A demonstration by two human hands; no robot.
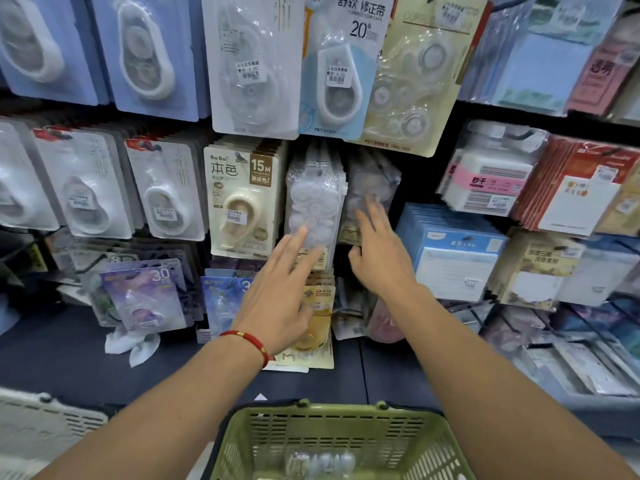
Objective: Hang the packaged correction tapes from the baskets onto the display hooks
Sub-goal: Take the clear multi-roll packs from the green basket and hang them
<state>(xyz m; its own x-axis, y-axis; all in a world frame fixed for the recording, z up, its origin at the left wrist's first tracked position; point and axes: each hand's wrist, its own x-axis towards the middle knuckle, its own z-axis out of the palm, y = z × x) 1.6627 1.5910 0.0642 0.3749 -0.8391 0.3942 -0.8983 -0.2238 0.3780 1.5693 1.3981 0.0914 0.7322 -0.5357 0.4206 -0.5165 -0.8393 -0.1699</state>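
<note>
Correction tapes (313, 199) in clear packs hang on the display wall, and a few more seem to lie in the green basket (332, 441) below. Left hand (280, 299) and right hand (377, 251) reach toward the hanging packs with straight fingers, gripping nothing.

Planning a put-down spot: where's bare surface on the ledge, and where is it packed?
Bare dark ledge left of the left hand, between the purple 30 pack and the white basket. A narrower strip lies above the green basket. The hook wall and the right-side bin are packed.
</note>
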